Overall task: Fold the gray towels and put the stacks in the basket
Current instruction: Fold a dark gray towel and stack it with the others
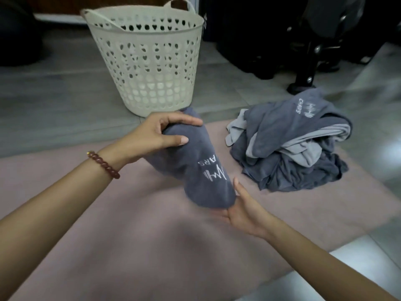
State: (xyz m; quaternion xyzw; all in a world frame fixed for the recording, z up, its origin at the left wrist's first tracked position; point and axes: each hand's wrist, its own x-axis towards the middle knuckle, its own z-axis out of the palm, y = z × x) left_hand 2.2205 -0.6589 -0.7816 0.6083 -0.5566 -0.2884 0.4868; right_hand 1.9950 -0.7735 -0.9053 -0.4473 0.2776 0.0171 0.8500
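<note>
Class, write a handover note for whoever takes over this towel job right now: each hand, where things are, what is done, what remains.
Left hand: grip round the far end of the folded towel.
Right hand: open, palm supporting its near end.
Basket: upright beyond the pink mat; no gray shows through its holes.
Done: one towel folded, held over the mat.
Left: put it in the basket; fold the crumpled pile on the mat's right.

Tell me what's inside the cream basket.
Over the rim and through the holes of the basket, only its own pale inner wall shows, no gray cloth. Its bottom is hidden behind the near wall.
</note>
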